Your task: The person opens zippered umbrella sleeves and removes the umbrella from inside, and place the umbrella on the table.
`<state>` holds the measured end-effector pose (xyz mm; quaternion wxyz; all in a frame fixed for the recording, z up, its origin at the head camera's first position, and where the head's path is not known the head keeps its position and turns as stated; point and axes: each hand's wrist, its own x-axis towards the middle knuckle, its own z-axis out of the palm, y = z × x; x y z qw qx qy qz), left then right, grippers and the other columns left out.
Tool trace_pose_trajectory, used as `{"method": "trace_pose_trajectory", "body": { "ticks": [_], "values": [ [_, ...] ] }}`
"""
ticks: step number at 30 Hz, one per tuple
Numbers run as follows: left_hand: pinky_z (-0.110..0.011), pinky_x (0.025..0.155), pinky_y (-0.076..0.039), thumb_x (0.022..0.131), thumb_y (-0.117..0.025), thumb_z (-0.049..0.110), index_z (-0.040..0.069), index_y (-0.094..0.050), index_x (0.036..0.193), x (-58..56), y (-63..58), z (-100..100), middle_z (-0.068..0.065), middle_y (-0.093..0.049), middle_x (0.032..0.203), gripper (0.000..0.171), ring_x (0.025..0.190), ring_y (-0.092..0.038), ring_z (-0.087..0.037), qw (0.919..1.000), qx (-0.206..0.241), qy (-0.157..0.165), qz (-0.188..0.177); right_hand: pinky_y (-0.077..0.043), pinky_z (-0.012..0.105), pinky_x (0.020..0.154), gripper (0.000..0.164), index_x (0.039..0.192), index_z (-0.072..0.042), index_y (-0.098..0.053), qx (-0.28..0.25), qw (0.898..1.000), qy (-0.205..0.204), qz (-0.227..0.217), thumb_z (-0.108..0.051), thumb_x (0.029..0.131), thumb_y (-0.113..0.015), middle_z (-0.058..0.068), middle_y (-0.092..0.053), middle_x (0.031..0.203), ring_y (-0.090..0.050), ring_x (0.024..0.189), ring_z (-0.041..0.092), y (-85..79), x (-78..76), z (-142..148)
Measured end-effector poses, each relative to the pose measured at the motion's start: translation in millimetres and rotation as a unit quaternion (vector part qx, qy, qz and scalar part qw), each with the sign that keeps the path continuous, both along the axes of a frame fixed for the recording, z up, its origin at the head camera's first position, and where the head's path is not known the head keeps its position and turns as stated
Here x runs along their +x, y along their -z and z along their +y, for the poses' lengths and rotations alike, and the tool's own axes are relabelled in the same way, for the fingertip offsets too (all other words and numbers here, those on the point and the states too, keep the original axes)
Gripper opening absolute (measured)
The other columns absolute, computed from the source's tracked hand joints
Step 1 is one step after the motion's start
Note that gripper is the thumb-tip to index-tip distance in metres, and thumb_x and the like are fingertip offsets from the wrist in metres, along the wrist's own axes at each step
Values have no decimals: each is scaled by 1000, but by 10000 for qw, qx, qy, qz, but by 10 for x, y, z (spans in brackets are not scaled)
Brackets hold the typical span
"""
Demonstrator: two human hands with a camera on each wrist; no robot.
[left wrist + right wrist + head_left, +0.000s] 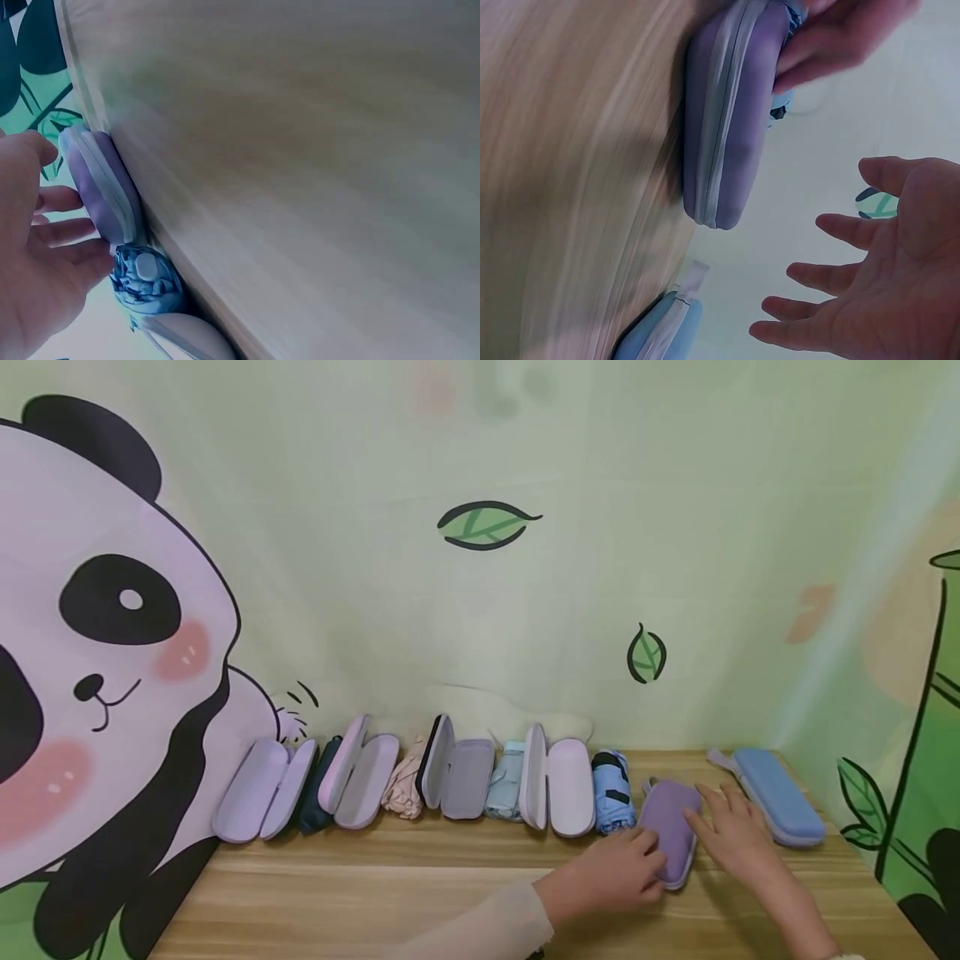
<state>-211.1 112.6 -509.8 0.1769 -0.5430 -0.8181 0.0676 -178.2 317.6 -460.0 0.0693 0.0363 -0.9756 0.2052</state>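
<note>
Purple zipped case (pixel 672 825) on the desk (pixel 360 902), a little in from the far edge, toward the right edge. At its near left side, left hand (pixel 611 868) with fingers bent and fingertips against it; cannot tell whether gripping. Beside its right side, right hand (pixel 738 833) with fingers spread and relaxed. Just left of the case, blue bundle (pixel 615 802) with black bands. Close to the far right corner, closed blue case (pixel 780 795) with pale strap (pixel 722 759). Along the far edge toward the left corner, in turn: white-lined case (pixel 572 789), pale teal bundle (pixel 506 787), grey-lined case (pixel 468 781), beige bundle (pixel 405 782), pink case (pixel 367 783), navy bundle (pixel 318 793), lilac case (pixel 249 793), all four cases open.
</note>
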Motion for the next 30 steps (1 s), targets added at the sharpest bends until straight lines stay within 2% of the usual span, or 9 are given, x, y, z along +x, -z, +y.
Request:
{"method": "trace_pose_trajectory", "body": {
  "ticks": [4,8,11,14,18,21,25,28,30],
  "values": [
    [-20,99,-44,103,-52,37,18,-61,106,29,29,-217,-1,-57,121,21,107,-57,-9,9978,153,531,-353,-19,74,106,57,144,14,-42,-12,10000,-56,46,-31,108,-46,47,-29,146,-25,137,61,-3,6,6],
    [-18,98,-44,101,-57,32,17,-62,107,73,18,-427,-1,-57,125,16,108,-58,-8,9938,258,734,-800,-18,73,107,53,144,13,-42,-63,9999,-95,37,-27,109,-43,48,-29,146,-25,137,61,4,10,4],
    [-21,89,-48,103,-54,34,21,-61,102,150,-24,-458,6,-57,119,15,101,-59,-7,9942,306,361,-967,-18,72,108,48,143,14,-43,-76,9999,-116,41,-19,109,-41,48,-32,145,-26,137,62,13,14,3],
    [-27,87,-49,105,-46,43,24,-60,107,259,-71,-338,8,-55,117,23,103,-58,-10,9925,247,-401,-1124,-21,70,107,43,140,16,-45,28,9998,-145,131,-9,105,-41,49,-35,142,-30,134,63,22,11,4],
    [-34,97,-48,103,-42,56,24,-56,132,368,-35,-77,3,-51,136,46,120,-54,-18,9830,231,-1269,-1307,-23,72,105,47,140,16,-44,160,9997,-155,90,-7,100,-49,50,-34,141,-31,132,65,36,-1,-4],
    [-37,104,-45,101,-40,63,21,-43,151,405,43,67,-2,-42,152,65,132,-47,-22,9771,83,-1667,-1317,-25,74,104,53,142,14,-44,252,9996,-145,-33,-12,98,-56,50,-33,143,-31,131,66,49,-4,-15],
    [-41,110,-39,101,-37,65,23,-29,161,415,121,128,-3,-29,163,73,143,-37,-26,9753,-499,-1839,-1116,-29,75,103,55,142,13,-45,358,9993,-109,-40,-16,98,-59,49,-36,141,-34,128,68,67,3,-17],
    [-41,114,-35,104,-35,60,24,-21,164,392,147,61,-3,-20,167,71,149,-28,-27,9772,-845,-1678,-984,-32,75,100,51,138,12,-50,402,9991,-111,35,-16,98,-61,47,-44,136,-40,124,67,53,11,-24],
    [-41,115,-34,105,-34,56,25,-16,165,370,151,-41,-2,-14,169,69,151,-25,-26,9798,-958,-1459,-975,-38,71,97,41,129,9,-59,455,9988,-203,-5,-15,97,-62,42,-53,129,-50,116,63,34,6,-32]
  ]
}}
